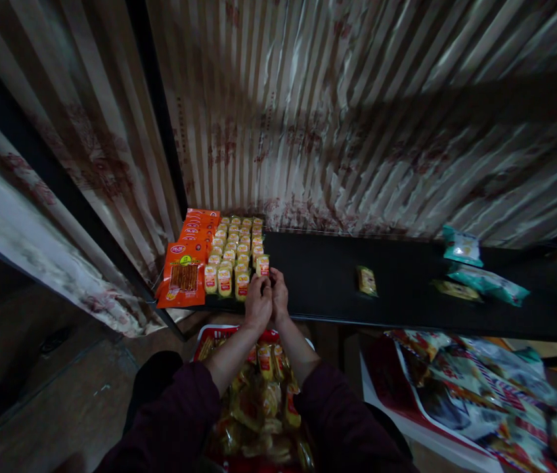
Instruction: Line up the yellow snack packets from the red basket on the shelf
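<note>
Together, my left hand (259, 303) and my right hand (279, 293) close around the lower end of a small yellow snack packet (262, 265) with a red label. It stands upright at the front right corner of a block of matching packets (230, 253), set in several rows on the black shelf (318, 276). Orange snack bags (184, 272) stand in a line left of the block. Under my forearms is a red and white basket (204, 334) full of more yellow packets (265, 362). The fingertips are partly hidden behind the hands.
A lone yellow packet (367, 281) lies mid-shelf. Teal packets (488, 282) lie toward the right end. A second basket (409, 374) with assorted bagged snacks sits low on the right. Dark metal posts (160, 105) and a striped curtain (337, 118) bound the shelf's left and back.
</note>
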Action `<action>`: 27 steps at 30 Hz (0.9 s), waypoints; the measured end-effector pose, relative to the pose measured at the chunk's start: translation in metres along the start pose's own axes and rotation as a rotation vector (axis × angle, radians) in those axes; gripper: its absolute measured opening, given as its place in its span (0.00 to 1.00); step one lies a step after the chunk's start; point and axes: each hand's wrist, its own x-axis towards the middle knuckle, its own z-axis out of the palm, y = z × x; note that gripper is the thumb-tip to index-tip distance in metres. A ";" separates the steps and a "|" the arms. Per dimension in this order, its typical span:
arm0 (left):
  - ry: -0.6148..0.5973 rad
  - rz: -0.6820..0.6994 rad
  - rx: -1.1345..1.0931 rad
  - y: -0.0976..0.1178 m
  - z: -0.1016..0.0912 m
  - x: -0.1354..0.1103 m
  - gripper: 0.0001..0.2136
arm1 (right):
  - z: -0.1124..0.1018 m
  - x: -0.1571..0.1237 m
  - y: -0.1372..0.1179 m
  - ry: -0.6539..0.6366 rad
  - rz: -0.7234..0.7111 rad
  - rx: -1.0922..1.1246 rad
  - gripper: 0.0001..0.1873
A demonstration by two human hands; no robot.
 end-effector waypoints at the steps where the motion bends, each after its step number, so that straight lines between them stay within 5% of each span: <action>1: 0.010 -0.023 0.002 0.000 0.001 0.001 0.08 | 0.000 0.001 -0.001 -0.009 0.017 -0.001 0.27; 18: 0.042 -0.102 -0.184 -0.037 0.050 0.031 0.12 | 0.010 -0.008 -0.007 -0.069 -0.107 -0.008 0.16; 27: 0.030 -0.072 -0.096 -0.026 0.018 0.022 0.14 | 0.001 0.013 0.004 -0.058 -0.166 -0.219 0.21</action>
